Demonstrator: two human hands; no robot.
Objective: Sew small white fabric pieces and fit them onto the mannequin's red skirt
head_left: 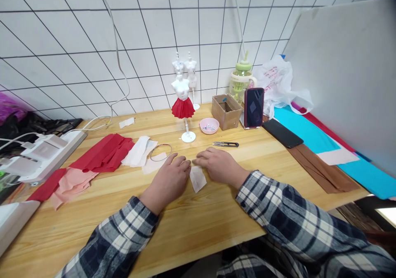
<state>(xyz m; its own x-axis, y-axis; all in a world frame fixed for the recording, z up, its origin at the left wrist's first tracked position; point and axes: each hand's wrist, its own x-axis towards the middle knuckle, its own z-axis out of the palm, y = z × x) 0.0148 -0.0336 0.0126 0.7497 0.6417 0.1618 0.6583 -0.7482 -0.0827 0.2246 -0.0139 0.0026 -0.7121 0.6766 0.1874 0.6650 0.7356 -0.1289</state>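
A patch [198,180] lies between left hand [171,178] and right hand [221,165].

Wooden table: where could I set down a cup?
Bare wood shows between the right sleeve and brown cloth, and between the two sleeves, nearer than the small white piece. Crowded: the left side, with red cloth and pink cloth; the far right, with blue cloth.
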